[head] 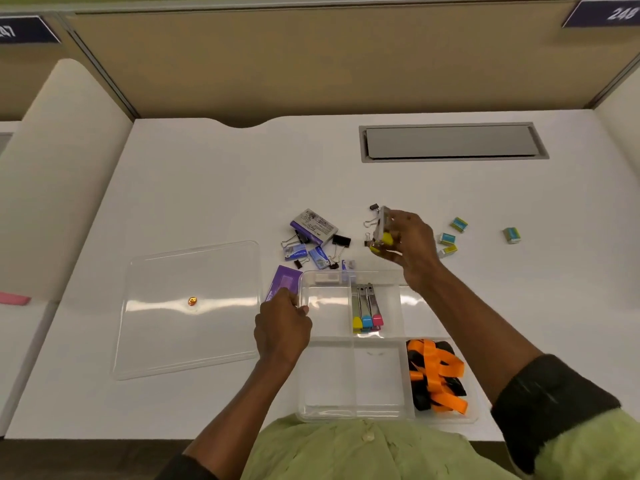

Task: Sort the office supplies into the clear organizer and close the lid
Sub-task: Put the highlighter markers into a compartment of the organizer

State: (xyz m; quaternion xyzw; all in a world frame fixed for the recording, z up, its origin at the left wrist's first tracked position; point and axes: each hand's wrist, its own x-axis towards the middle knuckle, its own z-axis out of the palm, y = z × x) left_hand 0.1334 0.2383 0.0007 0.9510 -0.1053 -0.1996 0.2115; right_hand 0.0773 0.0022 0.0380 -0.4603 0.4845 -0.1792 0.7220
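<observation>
A light green shirt front [363,452] fills the bottom edge, and just beyond it the clear organizer [353,341] sits on the white counter [207,188]. Its near right compartment holds orange and black straps [437,375]; a far middle compartment holds three staplers [367,310] with yellow, blue and pink ends, lying side by side. A small white eraser [327,278] lies in the far left compartment.

The left hand [282,327] grips the organizer's far left corner, fingers curled over the rim. The right hand [412,244] is raised beyond the organizer's far edge, fingers closed around a yellow-ended stapler [381,233] held nearly upright.

The clear lid [188,310] lies flat on the counter, left of the organizer and apart from it. Between the two hands lie binder clips [341,241], small blue boxes [295,252] and a purple packet [313,226]. Right of the right hand, small staple boxes [459,224] are scattered.
</observation>
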